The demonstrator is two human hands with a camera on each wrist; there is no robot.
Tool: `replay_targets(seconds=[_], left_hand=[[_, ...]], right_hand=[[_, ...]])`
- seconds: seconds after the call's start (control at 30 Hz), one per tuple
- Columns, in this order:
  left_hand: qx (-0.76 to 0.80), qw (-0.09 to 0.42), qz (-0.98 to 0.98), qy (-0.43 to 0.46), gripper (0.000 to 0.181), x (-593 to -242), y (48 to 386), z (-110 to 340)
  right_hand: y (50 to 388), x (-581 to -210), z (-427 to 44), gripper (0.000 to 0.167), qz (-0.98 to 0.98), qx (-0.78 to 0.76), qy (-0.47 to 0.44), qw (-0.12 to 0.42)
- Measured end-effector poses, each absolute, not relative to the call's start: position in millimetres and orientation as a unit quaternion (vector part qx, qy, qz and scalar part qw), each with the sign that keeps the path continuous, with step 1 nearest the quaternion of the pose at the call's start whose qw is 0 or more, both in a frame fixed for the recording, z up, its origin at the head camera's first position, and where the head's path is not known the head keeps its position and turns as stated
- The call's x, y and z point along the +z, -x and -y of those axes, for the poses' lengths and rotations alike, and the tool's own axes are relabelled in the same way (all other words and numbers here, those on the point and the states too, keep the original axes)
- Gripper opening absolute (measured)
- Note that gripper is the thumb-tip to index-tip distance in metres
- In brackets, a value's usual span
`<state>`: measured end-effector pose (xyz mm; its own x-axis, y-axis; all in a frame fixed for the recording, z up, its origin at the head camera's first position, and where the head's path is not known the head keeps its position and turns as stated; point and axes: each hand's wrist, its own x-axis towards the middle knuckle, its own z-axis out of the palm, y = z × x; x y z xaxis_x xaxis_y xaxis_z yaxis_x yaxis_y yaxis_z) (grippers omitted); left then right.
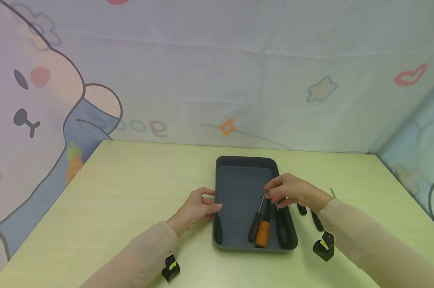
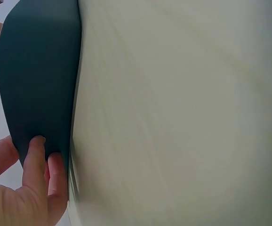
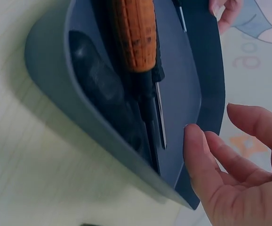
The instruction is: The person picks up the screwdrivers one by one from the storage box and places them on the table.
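Note:
A dark grey rectangular tray [image 1: 238, 182] stands on the table. My left hand [image 1: 197, 206] grips its left wall, with the thumb over the rim and the fingers [image 2: 35, 165] against the outside. Over the tray's right side hovers my right hand [image 1: 292, 190], its thumb and fingers apart and holding nothing. Below it in the tray lie an orange-handled screwdriver [image 1: 262, 235], a slim black-handled screwdriver [image 1: 254, 228] and a tool with a thick black handle [image 1: 282, 230]. Along the left wall lies another black-handled screwdriver [image 1: 218, 232], its shaft partly hidden by the thumb.
Right of the tray, a short black handle [image 1: 302, 209] and another black handle [image 1: 317, 222] lie on the table [image 1: 148, 176], partly covered by the right hand and sleeve. A printed cloth [image 1: 209, 72] hangs behind the table. Black wrist cameras hang under both sleeves.

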<state>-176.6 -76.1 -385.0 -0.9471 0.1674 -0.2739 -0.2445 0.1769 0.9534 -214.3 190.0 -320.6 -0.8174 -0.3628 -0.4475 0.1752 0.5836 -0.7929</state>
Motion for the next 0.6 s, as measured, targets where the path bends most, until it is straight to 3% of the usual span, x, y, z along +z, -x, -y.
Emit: replay_targets(seconds=[0.6], left_hand=[[0.644, 0.161, -0.747, 0.021, 0.048, -382.4, 175.9, 75.6]], right_hand=[[210.0, -339.3, -150.3, 0.042, -0.811, -0.485, 0.044, 0.325]])
